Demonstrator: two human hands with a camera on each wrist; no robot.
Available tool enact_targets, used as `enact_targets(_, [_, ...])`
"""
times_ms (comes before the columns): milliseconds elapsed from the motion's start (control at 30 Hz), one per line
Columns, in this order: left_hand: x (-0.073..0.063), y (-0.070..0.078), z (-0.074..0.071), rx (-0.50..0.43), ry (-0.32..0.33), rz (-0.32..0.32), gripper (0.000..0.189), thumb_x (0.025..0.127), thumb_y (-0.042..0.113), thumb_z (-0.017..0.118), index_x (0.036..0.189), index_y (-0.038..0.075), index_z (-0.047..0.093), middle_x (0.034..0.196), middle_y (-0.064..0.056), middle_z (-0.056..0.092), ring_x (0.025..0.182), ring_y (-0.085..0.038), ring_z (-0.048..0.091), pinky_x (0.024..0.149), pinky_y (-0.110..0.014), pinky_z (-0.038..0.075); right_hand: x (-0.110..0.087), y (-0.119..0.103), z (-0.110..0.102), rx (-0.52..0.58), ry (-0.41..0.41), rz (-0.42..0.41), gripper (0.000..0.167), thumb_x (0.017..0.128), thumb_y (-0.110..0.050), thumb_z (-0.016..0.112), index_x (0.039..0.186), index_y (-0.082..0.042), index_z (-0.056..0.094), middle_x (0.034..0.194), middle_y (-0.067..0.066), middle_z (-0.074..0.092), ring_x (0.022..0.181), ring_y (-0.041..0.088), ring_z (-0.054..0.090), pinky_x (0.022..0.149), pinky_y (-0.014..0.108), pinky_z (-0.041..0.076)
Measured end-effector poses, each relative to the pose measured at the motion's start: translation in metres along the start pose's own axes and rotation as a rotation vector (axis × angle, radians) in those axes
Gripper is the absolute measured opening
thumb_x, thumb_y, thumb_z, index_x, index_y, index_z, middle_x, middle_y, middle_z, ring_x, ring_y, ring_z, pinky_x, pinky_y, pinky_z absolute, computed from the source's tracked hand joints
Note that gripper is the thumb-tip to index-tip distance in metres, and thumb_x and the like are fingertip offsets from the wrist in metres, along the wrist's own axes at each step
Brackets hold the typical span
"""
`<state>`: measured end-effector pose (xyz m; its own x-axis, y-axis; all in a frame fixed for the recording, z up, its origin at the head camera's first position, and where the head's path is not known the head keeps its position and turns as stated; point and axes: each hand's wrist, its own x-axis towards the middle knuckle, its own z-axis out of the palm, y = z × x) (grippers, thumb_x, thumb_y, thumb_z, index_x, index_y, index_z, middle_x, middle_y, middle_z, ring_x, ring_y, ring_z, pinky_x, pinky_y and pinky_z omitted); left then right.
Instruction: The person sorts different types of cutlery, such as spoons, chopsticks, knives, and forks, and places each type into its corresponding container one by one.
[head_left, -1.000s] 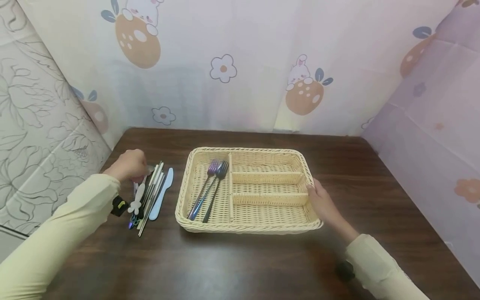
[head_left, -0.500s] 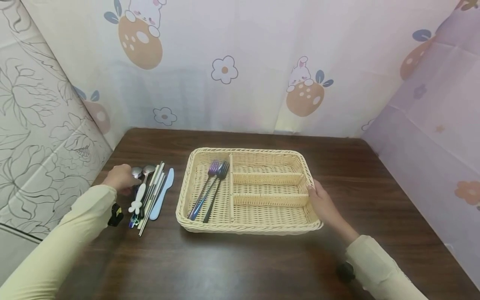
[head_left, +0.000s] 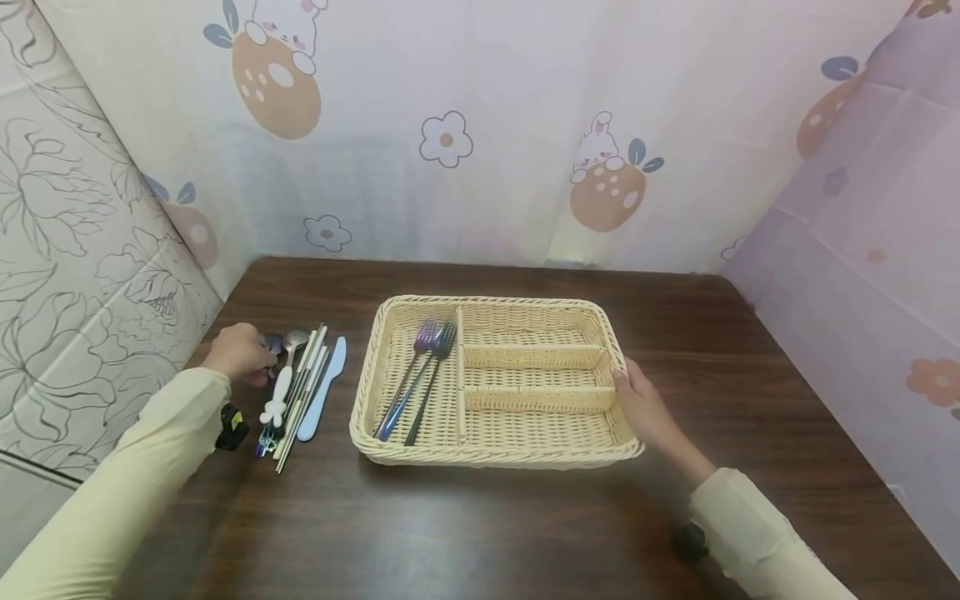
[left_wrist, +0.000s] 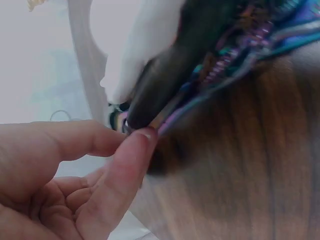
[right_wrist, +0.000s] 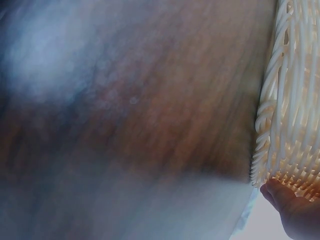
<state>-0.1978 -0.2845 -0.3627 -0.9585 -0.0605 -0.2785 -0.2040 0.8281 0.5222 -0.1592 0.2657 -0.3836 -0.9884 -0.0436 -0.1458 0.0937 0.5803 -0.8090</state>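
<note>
At the left of the table in the head view, my left hand (head_left: 238, 354) is by a dark purplish spoon (head_left: 272, 342). In the left wrist view its thumb (left_wrist: 127, 167) and index finger pinch a thin part low in the pile, seemingly that spoon; the contact is partly hidden. Beside it lie a silver spoon (head_left: 296, 340) with a white figure-shaped handle (head_left: 279, 396), several chopsticks (head_left: 306, 392) and a light blue knife (head_left: 324, 390). My right hand (head_left: 648, 408) grips the right rim of a woven basket (head_left: 495, 456), thumb over the edge.
The basket has a long left compartment holding three forks (head_left: 427, 367), plus three compartments stacked on the right, split by woven dividers (head_left: 540, 398). Dark wooden table (head_left: 480, 533) surrounds it. Patterned curtains (head_left: 510, 200) close off the back and sides.
My left hand has come down and left from over the spoon bowls to beside the pile. The spoon bowl near it now looks darker, as if turned. The right hand stays on the basket.
</note>
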Motion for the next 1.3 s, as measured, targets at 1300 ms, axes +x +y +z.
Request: enact_targets(1300, [0.021, 0.247, 0.031, 0.608, 0.078, 0.679, 0.010, 0.088, 0.017, 0.067, 0.092, 0.008, 0.070, 0.087, -0.006, 0.069, 0.079, -0.023, 0.063, 0.072, -0.042, 0.052, -0.001, 0.003, 0.002, 0.032, 0.026, -0.003, 0.055, 0.105, -0.031, 0.023, 0.151, -0.003, 0.011, 0.141, 0.032, 0.034, 0.116, 0.043, 0.049, 0.100, 0.056, 0.036])
